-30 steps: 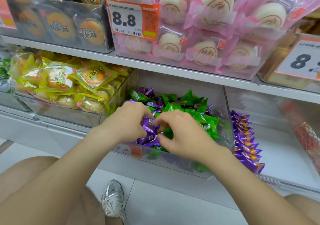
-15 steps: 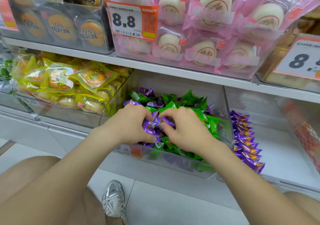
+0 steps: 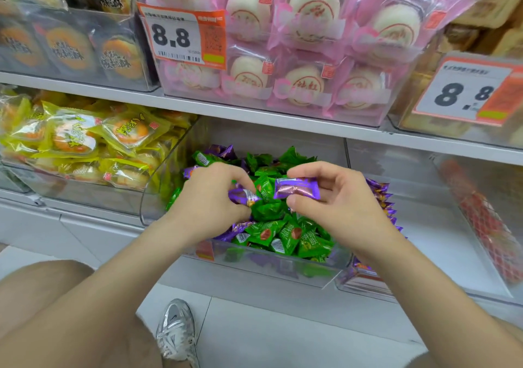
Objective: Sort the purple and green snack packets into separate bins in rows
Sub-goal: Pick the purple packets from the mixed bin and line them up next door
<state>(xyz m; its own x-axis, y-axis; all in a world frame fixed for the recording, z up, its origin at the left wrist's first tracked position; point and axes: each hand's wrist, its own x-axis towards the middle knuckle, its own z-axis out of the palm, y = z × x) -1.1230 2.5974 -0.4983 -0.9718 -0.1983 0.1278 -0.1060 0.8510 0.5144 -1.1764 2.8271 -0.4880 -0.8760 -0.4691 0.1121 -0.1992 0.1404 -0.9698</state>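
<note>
Right hand point(image 3: 334, 206): thumb and fingertips pinch one purple packet point(image 3: 297, 189), held level just above the pile. Left hand point(image 3: 212, 198): fingers curled round a second purple packet point(image 3: 243, 196); the fingers cover most of it, so whether they hold more than one cannot be told. The two hands sit close together, not touching.

Directly beneath both hands lies a mixed pile in a clear bin point(image 3: 158, 192): green packets point(image 3: 271, 234) on top, with purple ones showing at the far edge and near the left wrist. The wrists hide the middle of the pile.

Just right of the right hand, a purple row point(image 3: 385, 200) stands on edge in the next bin point(image 3: 424, 226). The right forearm covers the near end of that row. Farther right, a red mesh-patterned pack point(image 3: 486, 220) is blurred and hard to make out.

Left of the left hand, a bin holds yellow packs point(image 3: 85, 138). Above the hands, beyond the shelf point(image 3: 254, 113), are pink packs point(image 3: 311, 56) and a price tag point(image 3: 184, 36) reading 8.8. Below the arms, a silver shoe point(image 3: 177, 331) rests on the floor, its heel cut off by the frame edge.
</note>
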